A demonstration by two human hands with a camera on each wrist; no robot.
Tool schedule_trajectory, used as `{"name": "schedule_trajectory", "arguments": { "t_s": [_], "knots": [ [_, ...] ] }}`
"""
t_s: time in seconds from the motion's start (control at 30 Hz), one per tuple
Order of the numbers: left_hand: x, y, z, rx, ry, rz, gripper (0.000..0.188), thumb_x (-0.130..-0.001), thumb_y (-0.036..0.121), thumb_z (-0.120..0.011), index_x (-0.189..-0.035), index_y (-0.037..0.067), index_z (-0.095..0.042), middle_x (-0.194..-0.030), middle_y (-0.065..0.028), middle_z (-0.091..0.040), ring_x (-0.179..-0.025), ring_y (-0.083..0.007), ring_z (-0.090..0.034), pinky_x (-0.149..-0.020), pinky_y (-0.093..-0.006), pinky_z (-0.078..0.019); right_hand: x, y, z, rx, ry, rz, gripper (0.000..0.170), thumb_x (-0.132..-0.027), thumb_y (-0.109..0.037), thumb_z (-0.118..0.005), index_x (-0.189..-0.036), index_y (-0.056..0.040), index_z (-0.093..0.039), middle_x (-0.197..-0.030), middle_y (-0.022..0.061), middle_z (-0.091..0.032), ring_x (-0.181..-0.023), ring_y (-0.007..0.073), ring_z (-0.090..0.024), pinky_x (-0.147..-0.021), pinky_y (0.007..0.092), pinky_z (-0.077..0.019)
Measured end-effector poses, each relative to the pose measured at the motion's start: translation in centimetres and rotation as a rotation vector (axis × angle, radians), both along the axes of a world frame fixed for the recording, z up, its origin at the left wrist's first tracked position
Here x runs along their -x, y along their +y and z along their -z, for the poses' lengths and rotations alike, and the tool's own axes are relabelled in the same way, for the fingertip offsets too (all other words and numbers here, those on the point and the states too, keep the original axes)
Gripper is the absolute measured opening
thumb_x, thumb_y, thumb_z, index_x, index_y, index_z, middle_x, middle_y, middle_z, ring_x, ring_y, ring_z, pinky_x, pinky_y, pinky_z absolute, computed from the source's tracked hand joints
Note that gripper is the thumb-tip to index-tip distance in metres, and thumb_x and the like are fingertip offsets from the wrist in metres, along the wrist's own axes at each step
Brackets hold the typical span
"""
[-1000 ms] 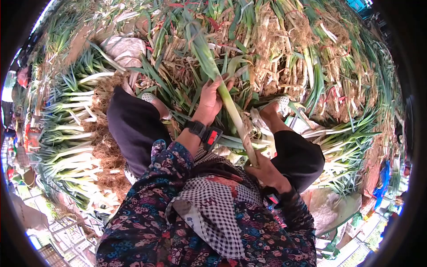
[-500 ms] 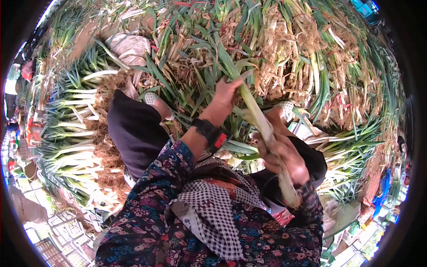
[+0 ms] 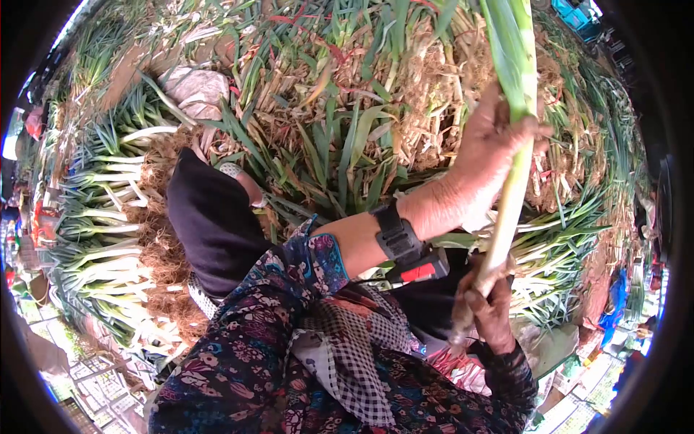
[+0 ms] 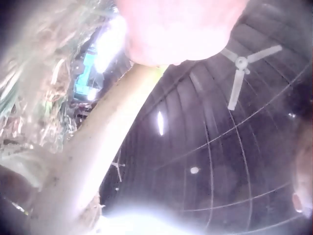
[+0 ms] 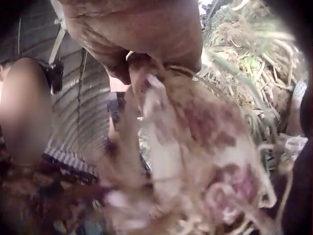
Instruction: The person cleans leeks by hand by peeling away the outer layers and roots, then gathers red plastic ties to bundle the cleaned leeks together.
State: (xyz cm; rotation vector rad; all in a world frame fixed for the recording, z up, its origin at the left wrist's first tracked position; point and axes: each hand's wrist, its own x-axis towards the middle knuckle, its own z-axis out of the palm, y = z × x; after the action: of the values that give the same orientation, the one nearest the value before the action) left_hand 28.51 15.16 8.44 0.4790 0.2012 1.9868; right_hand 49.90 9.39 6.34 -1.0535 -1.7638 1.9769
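Note:
A long leek (image 3: pixel 515 188) slants across the right of the head view, green leaves at the top, root end low. My left hand (image 3: pixel 491 148) grips it where white turns to green. Lower down, my right hand (image 3: pixel 491 300) pinches the stalk near its root end. The left wrist view shows the pale stalk (image 4: pixel 110 132) running down from my left hand (image 4: pixel 183 29). Close up in the right wrist view, the leek's root end (image 5: pixel 210 161) has loose, blurred outer skin and thin roots below my right hand (image 5: pixel 137 36).
Trimmed leeks (image 3: pixel 108 231) lie in a row at the left, roots inward. More leeks (image 3: pixel 557 260) lie at the right. Untrimmed bundles and loose leaves (image 3: pixel 289 145) cover the ground ahead, with a pale sack (image 3: pixel 195 92) at the upper left. Bent knees flank the lap.
The leek has moved right and now stands more upright in the view. My left arm has reached across to the right. My right hand has moved along the stalk toward its root end.

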Motion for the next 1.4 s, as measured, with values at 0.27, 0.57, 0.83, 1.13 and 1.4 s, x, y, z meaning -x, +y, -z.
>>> {"name": "schedule_trajectory", "arguments": {
  "t_s": [0.27, 0.57, 0.83, 1.13, 1.4],
  "knots": [
    [6.4, 1.6, 3.9, -0.001, 0.268, -0.317, 0.029, -0.083, 0.002, -0.067, -0.107, 0.01, -0.053, -0.096, -0.0029, -0.063, -0.091, -0.012, -0.061, -0.079, -0.0282, -0.0527, 6.7, 3.1, 8.0, -0.072, 0.11, 0.067, 0.035, -0.085, 0.003, -0.059, -0.116, -0.0052, -0.047, -0.08, -0.0031, -0.055, -0.063, 0.0032, -0.049, -0.051, 0.0184, -0.042],
    [11.4, -0.7, 7.1, 0.101, 0.313, -0.557, 0.023, -0.082, -0.002, -0.067, -0.101, 0.008, -0.056, -0.099, -0.0031, -0.064, -0.09, -0.0128, -0.063, -0.083, -0.0305, -0.0517, 12.5, 1.3, 13.2, -0.65, 0.166, 0.145, 0.011, -0.085, -0.005, -0.063, -0.094, -0.0001, -0.058, -0.079, -0.0004, -0.057, -0.067, 0.0176, -0.056, -0.059, 0.0327, -0.0461],
    [13.5, -1.5, 12.2, 0.333, 0.207, -0.495, 0.01, -0.084, 0.0, -0.066, -0.092, 0.006, -0.062, -0.091, -0.0039, -0.066, -0.082, -0.0144, -0.064, -0.075, -0.0311, -0.0542, 13.3, 2.2, 14.6, 0.228, 0.237, -0.086, 0.03, -0.08, -0.004, -0.067, -0.107, -0.002, -0.054, -0.081, 0.005, -0.06, -0.07, 0.0133, -0.059, -0.057, 0.0254, -0.0484],
    [10.1, -4.9, 14.5, 0.489, -0.007, -0.302, 0.031, -0.088, 0.022, -0.066, -0.112, 0.009, -0.051, -0.079, 0.0004, -0.052, -0.067, -0.0125, -0.05, -0.059, -0.0274, -0.0464, 14.3, 2.9, 18.1, -0.996, -0.096, 0.154, 0.026, -0.075, -0.001, -0.063, -0.1, -0.001, -0.06, -0.093, 0.0176, -0.061, -0.089, 0.0375, -0.057, -0.078, 0.0411, -0.046],
    [12.9, -6.1, 21.3, 0.85, 0.385, -0.707, 0.032, -0.084, 0.004, -0.066, -0.112, 0.002, -0.051, -0.095, -0.0028, -0.06, -0.086, -0.0145, -0.058, -0.075, -0.0275, -0.0502, 14.0, 3.3, 19.9, -1.052, -0.123, 0.209, 0.024, -0.077, -0.004, -0.063, -0.101, -0.0011, -0.062, -0.087, 0.0186, -0.062, -0.083, 0.0389, -0.059, -0.072, 0.0432, -0.0474]
  ]
}}
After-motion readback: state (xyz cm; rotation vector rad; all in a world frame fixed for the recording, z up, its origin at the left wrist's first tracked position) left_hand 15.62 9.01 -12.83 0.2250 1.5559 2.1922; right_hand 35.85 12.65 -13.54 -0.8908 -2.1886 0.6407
